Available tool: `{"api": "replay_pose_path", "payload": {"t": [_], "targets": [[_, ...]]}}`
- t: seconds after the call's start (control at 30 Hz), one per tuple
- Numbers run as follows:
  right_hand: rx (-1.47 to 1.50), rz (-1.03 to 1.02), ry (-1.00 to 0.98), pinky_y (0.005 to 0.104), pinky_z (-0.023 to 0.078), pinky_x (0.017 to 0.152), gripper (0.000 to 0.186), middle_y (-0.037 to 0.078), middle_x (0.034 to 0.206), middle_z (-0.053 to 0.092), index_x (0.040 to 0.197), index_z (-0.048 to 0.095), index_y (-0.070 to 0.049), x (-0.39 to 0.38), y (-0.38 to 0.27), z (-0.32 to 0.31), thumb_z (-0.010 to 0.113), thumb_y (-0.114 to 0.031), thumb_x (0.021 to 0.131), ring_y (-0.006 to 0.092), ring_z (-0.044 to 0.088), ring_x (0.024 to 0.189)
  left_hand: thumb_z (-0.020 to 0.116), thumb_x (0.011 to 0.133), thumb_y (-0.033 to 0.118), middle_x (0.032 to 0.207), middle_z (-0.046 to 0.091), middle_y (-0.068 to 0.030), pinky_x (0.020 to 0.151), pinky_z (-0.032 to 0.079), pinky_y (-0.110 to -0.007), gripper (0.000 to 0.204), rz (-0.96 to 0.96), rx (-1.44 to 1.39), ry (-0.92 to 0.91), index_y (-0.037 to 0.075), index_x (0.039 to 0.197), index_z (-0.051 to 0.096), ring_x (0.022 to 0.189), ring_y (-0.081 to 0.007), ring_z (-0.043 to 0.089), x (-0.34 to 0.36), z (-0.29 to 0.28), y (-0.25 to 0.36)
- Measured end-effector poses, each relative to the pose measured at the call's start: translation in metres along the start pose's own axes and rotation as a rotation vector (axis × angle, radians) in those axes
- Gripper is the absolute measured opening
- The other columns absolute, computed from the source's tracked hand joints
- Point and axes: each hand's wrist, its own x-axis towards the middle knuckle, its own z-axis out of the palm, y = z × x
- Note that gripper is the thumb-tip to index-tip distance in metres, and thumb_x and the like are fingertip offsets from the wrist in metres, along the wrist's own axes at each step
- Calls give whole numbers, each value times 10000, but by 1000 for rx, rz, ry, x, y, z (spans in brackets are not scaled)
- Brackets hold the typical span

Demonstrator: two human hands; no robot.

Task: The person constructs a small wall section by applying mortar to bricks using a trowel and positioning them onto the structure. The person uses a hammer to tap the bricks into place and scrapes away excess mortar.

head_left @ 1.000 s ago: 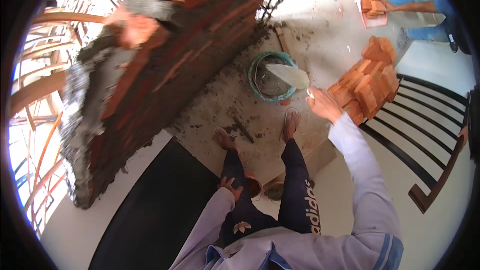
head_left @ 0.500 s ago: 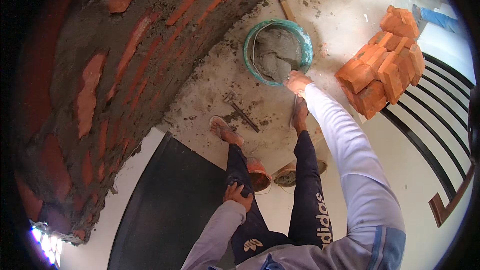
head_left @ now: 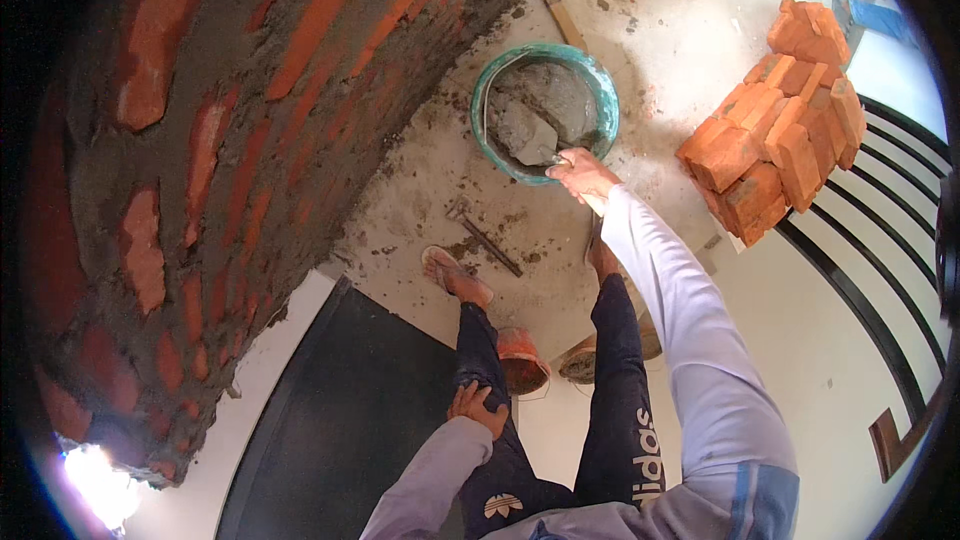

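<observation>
My right hand (head_left: 585,176) is closed round the handle of a trowel (head_left: 536,144). Its flat blade lies in grey wet mortar (head_left: 568,100), near the close rim of a round green bucket (head_left: 611,105). A groove runs across the mortar beside the blade. My left hand (head_left: 478,410) rests on my left leg just by the knee, fingers spread over the dark trousers and holding nothing.
A brick wall (head_left: 205,165) smeared with mortar rises on the left. Bricks (head_left: 765,135) are stacked at right beside a black railing (head_left: 868,308). Hammers (head_left: 490,242) lie on the floor near my feet and behind the bucket. A red bucket (head_left: 520,362) stands behind my legs. Another person's blue-trousered leg (head_left: 885,22) shows top right.
The trowel has shifted slightly in the mortar, and a diagonal groove now shows there. The whole view has swung a little. My left hand stays on my leg.
</observation>
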Motion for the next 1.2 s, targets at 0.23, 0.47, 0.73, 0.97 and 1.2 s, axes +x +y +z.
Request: {"api": "replay_pose_path", "payload": {"t": [0.23, 0.47, 0.73, 0.97, 1.2], "targets": [[-33, -82, -70, 288, 354, 372, 225, 16, 587, 495, 984, 580, 16, -56, 6, -71, 662, -166, 879, 96, 442, 438, 599, 855, 462, 1576, 294, -73, 1202, 162, -479, 640, 48, 5, -5, 173, 1417, 499, 1479, -283, 189, 3, -6, 15], [-315, -83, -122, 245, 365, 420, 103, -16, 655, 540, 830, 593, -86, -282, -149, -115, 658, -139, 890, 54, 457, 478, 545, 881, 546, 1586, 235, -156, 1196, 174, -468, 751, 92, -198, 194, 119, 1479, 393, 1463, -352, 210, -16, 24, 5], [-1028, -1310, -190, 382, 465, 586, 211, 156, 726, 597, 908, 587, 10, -450, -403, -94, 671, -153, 805, 302, 568, 590, 462, 879, 670, 1624, 100, -144, 1199, 170, -469, 819, 227, -134, -2, 230, 1542, 265, 1473, -406, 143, -62, 2, 16], [-1192, -1484, 272, 420, 492, 600, 217, 129, 768, 578, 986, 587, -39, -444, -503, -7, 646, -114, 791, 324, 611, 686, 471, 868, 676, 1616, 143, -141, 1200, 176, -448, 813, 225, -279, 28, 214, 1520, 323, 1476, -353, 175, -55, 31, 3], [-1306, -1532, 611, 415, 530, 695, 274, 106, 920, 607, 1068, 608, -64, -458, -503, 35, 644, -106, 799, 308, 636, 842, 424, 880, 696, 1626, 130, -83, 1201, 166, -471, 809, 274, -331, 35, 252, 1538, 268, 1474, -340, 188, -48, 23, -24]]}}
